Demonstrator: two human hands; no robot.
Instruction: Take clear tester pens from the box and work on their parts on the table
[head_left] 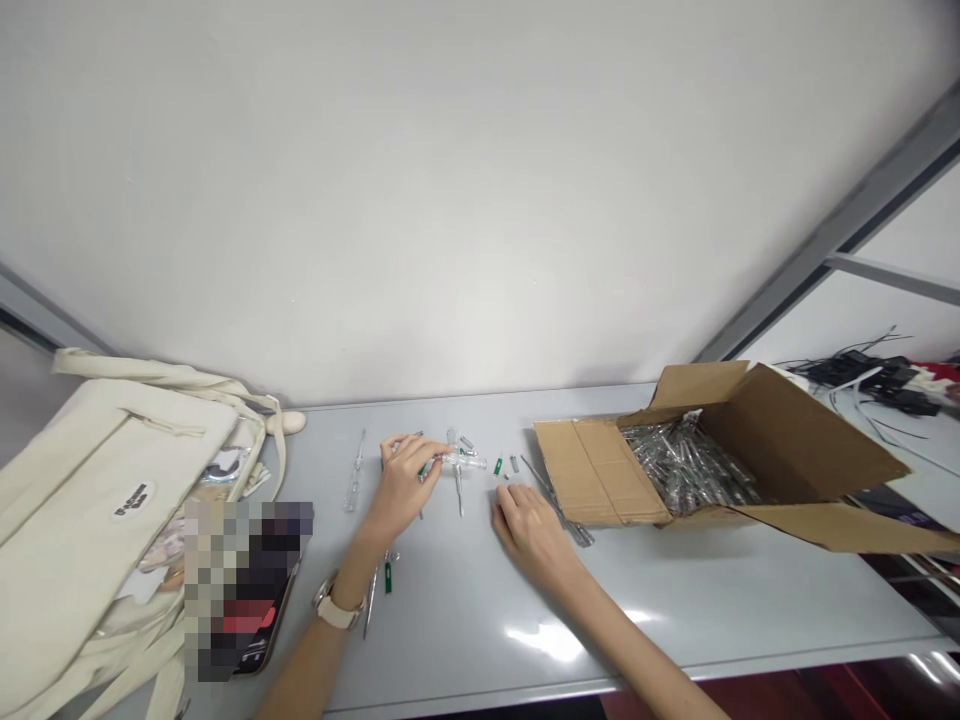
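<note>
My left hand (407, 480), with a watch on its wrist, pinches a clear plastic handle (466, 460) that points right. Just below the handle, a screwdriver with a clear handle (459, 488) lies on the grey table. My right hand (529, 520) rests on the table with its fingers curled; whether anything is under them is hidden. Above its fingertips lie a small green piece (498, 466) and a small clear part (514, 464). Another clear screwdriver (355, 472) lies left of my left hand. A second green piece (388, 577) and a metal shaft (370, 603) lie beside my left forearm.
An open cardboard box (810, 430) holding many clear screwdrivers (686, 465) stands at the right, one flap toward my right hand. At the left are a cream bag (82, 480) and a partly pixelated phone (259, 640). Black cables (862, 370) lie at far right.
</note>
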